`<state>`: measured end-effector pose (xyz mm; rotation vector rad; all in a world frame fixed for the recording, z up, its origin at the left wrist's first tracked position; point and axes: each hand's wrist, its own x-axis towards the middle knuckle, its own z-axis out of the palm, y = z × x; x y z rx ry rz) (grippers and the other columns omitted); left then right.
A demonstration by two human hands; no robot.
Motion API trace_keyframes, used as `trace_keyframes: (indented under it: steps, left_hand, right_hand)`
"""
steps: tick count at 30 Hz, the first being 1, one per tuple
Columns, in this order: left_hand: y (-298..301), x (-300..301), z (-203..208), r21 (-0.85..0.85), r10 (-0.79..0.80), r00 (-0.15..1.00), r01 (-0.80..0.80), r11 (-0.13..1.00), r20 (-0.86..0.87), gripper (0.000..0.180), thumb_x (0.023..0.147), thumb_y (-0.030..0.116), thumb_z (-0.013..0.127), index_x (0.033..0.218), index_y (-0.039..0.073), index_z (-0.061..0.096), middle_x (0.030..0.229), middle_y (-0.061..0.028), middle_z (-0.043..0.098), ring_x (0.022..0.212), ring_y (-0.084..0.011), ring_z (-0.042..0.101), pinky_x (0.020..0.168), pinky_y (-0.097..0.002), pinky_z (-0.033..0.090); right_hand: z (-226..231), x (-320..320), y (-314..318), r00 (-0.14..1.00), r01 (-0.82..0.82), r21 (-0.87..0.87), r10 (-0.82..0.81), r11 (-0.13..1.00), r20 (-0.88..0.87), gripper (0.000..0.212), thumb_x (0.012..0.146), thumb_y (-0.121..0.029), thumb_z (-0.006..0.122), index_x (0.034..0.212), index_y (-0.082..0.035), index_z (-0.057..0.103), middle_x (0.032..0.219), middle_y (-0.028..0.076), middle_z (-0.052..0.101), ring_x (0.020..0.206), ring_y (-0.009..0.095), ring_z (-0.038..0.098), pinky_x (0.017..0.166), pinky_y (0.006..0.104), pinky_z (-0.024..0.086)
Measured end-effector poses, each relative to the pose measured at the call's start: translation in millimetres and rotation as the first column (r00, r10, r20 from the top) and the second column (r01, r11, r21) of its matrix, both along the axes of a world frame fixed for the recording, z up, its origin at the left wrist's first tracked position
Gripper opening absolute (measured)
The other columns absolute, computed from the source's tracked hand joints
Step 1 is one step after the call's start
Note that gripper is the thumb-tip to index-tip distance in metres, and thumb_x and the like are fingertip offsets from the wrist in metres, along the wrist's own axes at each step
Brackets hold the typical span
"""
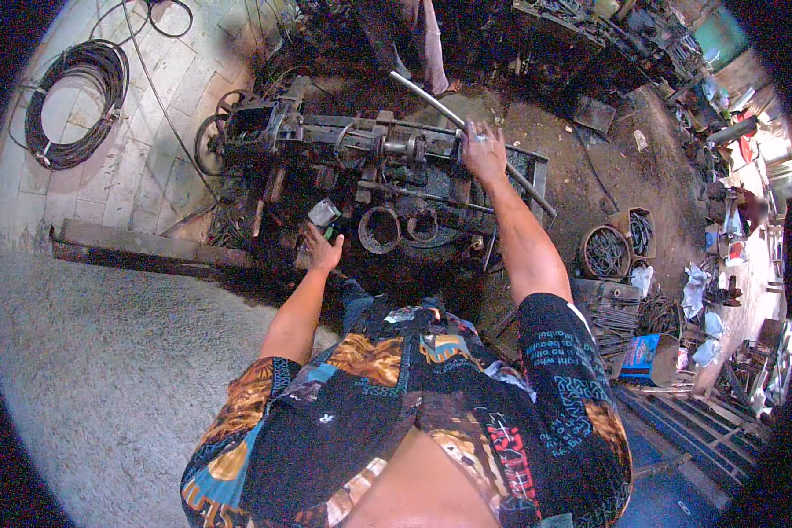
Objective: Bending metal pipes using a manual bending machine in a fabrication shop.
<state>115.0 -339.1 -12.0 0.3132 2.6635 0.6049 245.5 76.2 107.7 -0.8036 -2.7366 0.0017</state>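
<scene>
A long pale metal bar (pixel 424 95) slants across the right end of a dark, greasy machine (pixel 321 132). My right hand (pixel 484 151) lies over the bar, palm on it and fingers reaching past its far side. The bar's lower end (pixel 537 201) shows beyond my wrist. At the machine's near left side is my left hand (pixel 323 251), thumb and fingers apart. Just beyond its fingertips sits a small light-grey box-like piece (pixel 324 212), with a bit of green (pixel 329 234) beside the thumb. Whether my left fingers touch them I cannot tell.
A round open-topped metal cylinder (pixel 379 230) stands near me on the machine. A coil of black cable (pixel 77 104) lies on the floor at left, a long beam (pixel 150 245) below it. Containers of metal pieces (pixel 605 252) stand at right. A person's leg (pixel 433 44) shows beyond the machine.
</scene>
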Motion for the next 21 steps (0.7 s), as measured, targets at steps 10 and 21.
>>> trace_keyframes:
  steps: [10, 21]
  left_hand:
    - [6.8, 6.8, 23.6, -0.102, 0.006, 0.997, 0.002, 0.995, 0.079, 0.112, 0.075, 0.044, 0.069, 0.144, 0.005, -0.01, 0.147, -0.0306, 0.004, 0.137, -0.0445, 0.008, 0.112, -0.0476, 0.016]
    - [1.9, 7.8, 18.0, -0.044, -0.012, 0.998, 0.015, 0.999, 0.063, 0.114, 0.073, 0.039, 0.072, 0.143, 0.003, -0.009, 0.146, -0.0327, 0.002, 0.137, -0.0452, 0.004, 0.112, -0.0491, 0.015]
  right_hand:
    - [-1.1, 4.9, 0.1, 0.996, -0.011, 0.077, 0.018, 0.997, -0.091, 0.044, 0.09, -0.024, 0.043, 0.131, -0.01, 0.044, 0.121, 0.011, 0.058, 0.118, 0.029, 0.05, 0.106, 0.052, 0.026]
    - [18.1, 6.2, -7.3, 1.0, 0.022, -0.065, -0.023, 0.998, -0.009, 0.045, 0.086, -0.019, 0.044, 0.13, -0.008, 0.045, 0.12, 0.012, 0.058, 0.111, 0.029, 0.054, 0.096, 0.0442, 0.042]
